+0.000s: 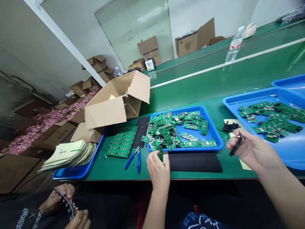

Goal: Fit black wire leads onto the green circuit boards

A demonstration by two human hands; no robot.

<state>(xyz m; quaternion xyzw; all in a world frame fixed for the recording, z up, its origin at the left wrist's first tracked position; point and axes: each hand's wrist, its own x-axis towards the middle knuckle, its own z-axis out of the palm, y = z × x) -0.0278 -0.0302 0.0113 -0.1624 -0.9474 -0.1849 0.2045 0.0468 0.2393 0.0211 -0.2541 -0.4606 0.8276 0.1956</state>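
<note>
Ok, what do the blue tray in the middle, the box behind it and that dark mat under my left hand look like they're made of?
The blue tray looks like moulded plastic: uniform colour, smooth rounded rim with a slight sheen. The box is plain brown cardboard, matte, with bent open flaps. The dark mat is thin, flat and matte black, possibly rubber or foam; the picture cannot settle which. Your left hand holds a small green circuit board at its edge.

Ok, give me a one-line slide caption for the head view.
Left hand holds a small green circuit board beside a blue tray; right hand pinches a black strip.
</note>
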